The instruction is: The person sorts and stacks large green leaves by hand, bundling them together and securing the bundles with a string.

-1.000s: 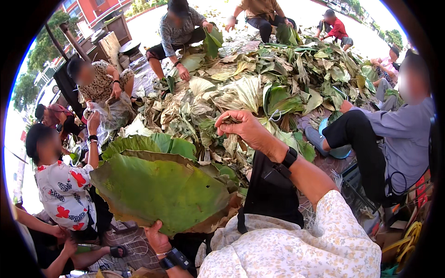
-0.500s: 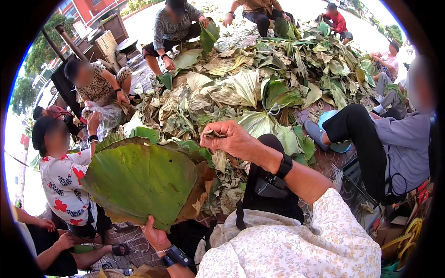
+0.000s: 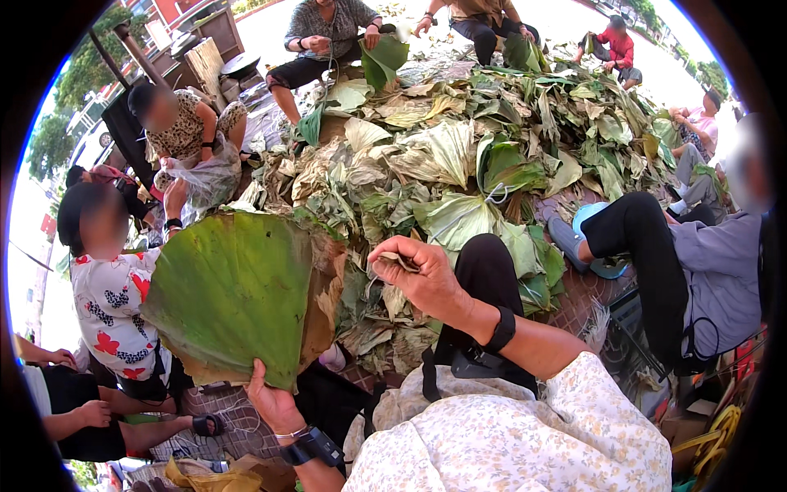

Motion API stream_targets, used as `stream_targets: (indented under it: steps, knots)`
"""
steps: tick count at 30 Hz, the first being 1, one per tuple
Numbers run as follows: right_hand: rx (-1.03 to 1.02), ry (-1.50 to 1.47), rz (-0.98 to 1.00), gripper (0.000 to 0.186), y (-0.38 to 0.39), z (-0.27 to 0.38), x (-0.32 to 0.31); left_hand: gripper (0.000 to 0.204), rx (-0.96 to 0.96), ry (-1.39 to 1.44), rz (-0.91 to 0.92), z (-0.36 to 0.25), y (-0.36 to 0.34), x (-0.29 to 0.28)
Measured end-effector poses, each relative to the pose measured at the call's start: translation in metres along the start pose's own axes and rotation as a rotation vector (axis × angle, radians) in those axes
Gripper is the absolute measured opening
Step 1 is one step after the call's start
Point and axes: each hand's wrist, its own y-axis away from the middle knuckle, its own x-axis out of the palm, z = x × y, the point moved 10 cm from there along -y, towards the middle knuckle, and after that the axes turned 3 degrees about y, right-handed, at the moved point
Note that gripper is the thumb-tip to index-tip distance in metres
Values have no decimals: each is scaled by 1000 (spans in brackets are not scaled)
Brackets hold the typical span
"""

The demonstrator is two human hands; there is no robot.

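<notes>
Head view: the left hand [image 3: 277, 408] holds a broad green lotus leaf [image 3: 229, 287] by its lower edge, thumb pressed on the front, the other fingers hidden behind; the leaf fans upward and leftward from that grip. A dried brown leaf [image 3: 325, 283] shows behind its right edge. The right hand [image 3: 433, 285], apart from both, pinches a dry leaf scrap [image 3: 400, 261] between thumb and curled index finger. Beyond, a heap of withered leaves [image 3: 438, 160] lies on brick pavement [image 3: 578, 299].
</notes>
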Motion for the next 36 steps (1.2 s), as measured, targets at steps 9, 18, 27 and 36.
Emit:
stream_targets:
  steps: [9, 18, 27, 36]
  knots:
    - [93, 360, 132, 47, 1, -25, 41, 44, 71, 18, -80, 0, 7, 17]
    - [95, 235, 31, 18, -8, -50, 40, 42, 20, 51, -76, 1, 12, 18]
    - [-106, 392, 73, 18, -11, -32, 42, 40, -57, 123, -90, 13, 9, 12]
    - [-202, 555, 131, 15, -9, -27, 46, 42, -107, 121, -128, 15, 11, 9]
